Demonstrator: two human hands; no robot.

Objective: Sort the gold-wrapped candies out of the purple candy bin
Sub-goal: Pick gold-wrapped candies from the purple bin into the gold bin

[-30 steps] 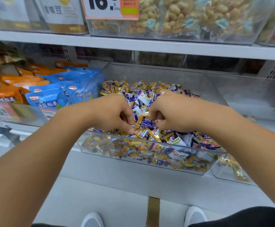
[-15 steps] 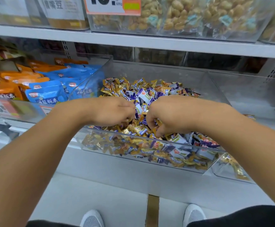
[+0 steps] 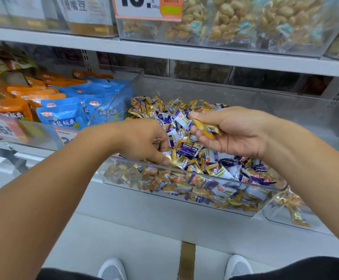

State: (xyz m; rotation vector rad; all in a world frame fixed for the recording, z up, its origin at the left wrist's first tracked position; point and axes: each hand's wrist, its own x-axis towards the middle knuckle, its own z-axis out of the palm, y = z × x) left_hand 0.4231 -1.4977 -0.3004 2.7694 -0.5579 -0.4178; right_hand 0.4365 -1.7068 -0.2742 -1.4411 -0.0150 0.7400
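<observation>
Your right hand (image 3: 231, 132) pinches a gold candy (image 3: 206, 128); your left hand (image 3: 144, 142) pinches another; the bin (image 3: 184, 174) looks barely sorted.

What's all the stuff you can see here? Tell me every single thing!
Candies: too many to count, gold and purple mixed, in the middle bin.
Bin: one, clear, on the lower shelf.
Side bin: one, clear, at the right, a few gold candies inside.
Blue packets: several, left of the candies.
Orange packets: several, far left.
Snack bags: many, tan with some teal, upper shelf.
Price tags: at least three, white and orange, on bin fronts.
Shoes: two, pale grey, on the floor.
Left hand: curled, reaching into the candies.
Right hand: raised over the bin, holding a gold candy.
</observation>
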